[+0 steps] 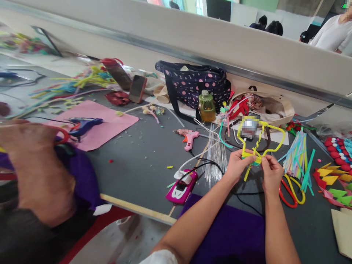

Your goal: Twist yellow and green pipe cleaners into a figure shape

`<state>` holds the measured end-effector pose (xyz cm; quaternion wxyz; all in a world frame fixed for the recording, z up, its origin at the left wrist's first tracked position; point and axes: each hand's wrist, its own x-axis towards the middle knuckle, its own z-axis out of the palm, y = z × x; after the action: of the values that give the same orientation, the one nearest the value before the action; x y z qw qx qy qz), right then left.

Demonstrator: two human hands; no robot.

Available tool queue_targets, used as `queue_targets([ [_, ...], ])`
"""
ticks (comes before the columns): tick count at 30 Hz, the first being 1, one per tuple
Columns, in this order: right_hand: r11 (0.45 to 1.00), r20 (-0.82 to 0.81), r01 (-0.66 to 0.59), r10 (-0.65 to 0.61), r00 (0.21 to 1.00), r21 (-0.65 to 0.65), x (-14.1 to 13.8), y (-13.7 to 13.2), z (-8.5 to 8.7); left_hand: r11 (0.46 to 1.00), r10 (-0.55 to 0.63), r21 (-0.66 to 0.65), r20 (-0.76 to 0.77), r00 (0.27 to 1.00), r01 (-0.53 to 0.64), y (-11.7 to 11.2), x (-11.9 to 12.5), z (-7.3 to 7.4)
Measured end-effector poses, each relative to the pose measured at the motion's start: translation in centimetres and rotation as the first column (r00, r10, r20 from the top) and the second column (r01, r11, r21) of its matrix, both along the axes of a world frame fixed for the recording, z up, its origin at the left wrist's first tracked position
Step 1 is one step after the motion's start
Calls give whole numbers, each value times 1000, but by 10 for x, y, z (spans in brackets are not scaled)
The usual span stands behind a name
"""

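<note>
My left hand point(238, 167) pinches the lower part of a bent yellow pipe cleaner shape point(246, 173), its thumb pressed on a small teal and yellow section. From the other side, my right hand point(271, 171) grips the same shape with thumb and fingertips together. Two yellow loops rise above my fingers, and a twisted tail hangs below them. Behind the loops lies a phone point(249, 128) with a lit screen. Yellow and red scissor handles point(287, 194) are just right of my right wrist. Pastel pipe cleaners point(295, 154) lie beyond them.
A pink glue gun point(189, 137) and a magenta power strip point(183, 189) with cables lie left of my hands. Metallic stems point(215, 161) sit between. A patterned bag point(196, 86) and a bottle point(206, 106) stand behind. A co-worker's arm point(41, 168) reaches in at left.
</note>
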<state>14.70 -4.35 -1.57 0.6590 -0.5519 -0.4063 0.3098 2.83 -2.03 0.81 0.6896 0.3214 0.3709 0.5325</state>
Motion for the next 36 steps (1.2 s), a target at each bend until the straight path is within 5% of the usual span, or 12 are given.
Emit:
queue_targets([
  [16,1000,-405,9,1,914,22,-23,-3,10,988,-106,-85,246,963,130,0,3,-2],
  [27,997,-243,-35,49,969,62,-13,-4,6,996,-80,-26,149,986,85,-4,3,2],
  [36,999,-429,-34,42,903,26,-19,-3,6,992,-93,-67,206,974,109,-4,5,-2],
])
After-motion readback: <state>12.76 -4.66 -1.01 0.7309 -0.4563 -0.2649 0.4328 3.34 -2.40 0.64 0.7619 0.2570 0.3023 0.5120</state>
